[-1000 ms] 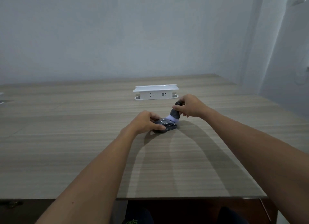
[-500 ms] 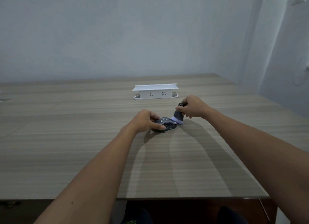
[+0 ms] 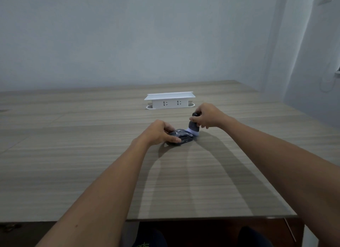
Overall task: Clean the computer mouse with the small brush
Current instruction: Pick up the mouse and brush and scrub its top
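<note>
You are pinning the mouse point(image 3: 181, 137) to the table point(image 3: 73, 154) with your left hand point(image 3: 158, 132), fingers curled over its back half and thumb lying along its near side, so the grip is closed around the dark shell. The mouse is sitting flat near the middle of the table, its front end pointing toward 2 o'clock. Your right hand point(image 3: 207, 116) is pinching the dark handle of the small brush point(image 3: 193, 126), fingers wrapped tight around it. The brush is tilting, handle leaning toward 12 o'clock, and its pale bristles are pressing against the front right end of the mouse, at about 2 o'clock from the mouse's centre. A white socket box point(image 3: 170, 101) is standing on the table at 12 o'clock from the mouse, well apart from both hands. Both forearms are casting shadows on the wood.
</note>
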A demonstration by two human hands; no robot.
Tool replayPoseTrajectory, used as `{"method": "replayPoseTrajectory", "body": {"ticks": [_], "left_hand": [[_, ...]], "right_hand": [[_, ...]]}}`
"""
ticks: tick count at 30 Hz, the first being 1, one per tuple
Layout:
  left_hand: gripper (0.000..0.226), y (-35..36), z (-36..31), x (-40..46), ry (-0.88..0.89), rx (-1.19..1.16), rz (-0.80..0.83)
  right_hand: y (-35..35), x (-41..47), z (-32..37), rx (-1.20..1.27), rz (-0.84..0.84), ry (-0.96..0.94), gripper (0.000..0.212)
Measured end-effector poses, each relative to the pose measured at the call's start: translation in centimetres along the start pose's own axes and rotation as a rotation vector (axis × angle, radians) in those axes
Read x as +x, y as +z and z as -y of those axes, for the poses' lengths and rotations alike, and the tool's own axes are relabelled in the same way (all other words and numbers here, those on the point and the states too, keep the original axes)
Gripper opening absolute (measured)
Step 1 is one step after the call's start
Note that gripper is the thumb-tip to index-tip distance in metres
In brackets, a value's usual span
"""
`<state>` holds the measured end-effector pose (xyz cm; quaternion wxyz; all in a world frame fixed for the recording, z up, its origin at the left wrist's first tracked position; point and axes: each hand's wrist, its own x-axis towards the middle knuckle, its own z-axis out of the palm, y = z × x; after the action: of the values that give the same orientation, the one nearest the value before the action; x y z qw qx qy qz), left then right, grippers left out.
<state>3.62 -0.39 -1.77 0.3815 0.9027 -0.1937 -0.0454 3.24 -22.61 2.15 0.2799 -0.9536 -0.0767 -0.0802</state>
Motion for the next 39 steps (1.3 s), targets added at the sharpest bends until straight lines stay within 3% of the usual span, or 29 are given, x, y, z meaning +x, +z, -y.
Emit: {"method": "replayPoseTrajectory", "body": {"ticks": [7, 15, 23, 31, 39], "left_hand": [[0.047, 0.1, 0.3, -0.1, 0.017, -0.016, 0.004], [0.048, 0.1, 0.1, -0.3, 0.017, 0.014, -0.011], [0.041, 0.3, 0.1, -0.3, 0.026, 0.014, -0.021], [0.037, 0.3, -0.2, -0.5, 0.003, 0.053, -0.016], [0.036, 0.4, -0.7, -0.8, -0.006, 0.036, -0.033]], "right_hand": [[0.3, 0.3, 2.9, 0.175, -0.001, -0.078, 0.024], [0.0, 0.1, 0.2, 0.012, -0.009, 0.032, 0.023], [-0.1, -0.2, 3.1, 0.212, 0.021, -0.044, 0.021], [-0.1, -0.5, 0.3, 0.053, 0.008, 0.047, 0.021], [-0.3, -0.2, 3.5, 0.177, 0.042, -0.035, 0.019]]}}
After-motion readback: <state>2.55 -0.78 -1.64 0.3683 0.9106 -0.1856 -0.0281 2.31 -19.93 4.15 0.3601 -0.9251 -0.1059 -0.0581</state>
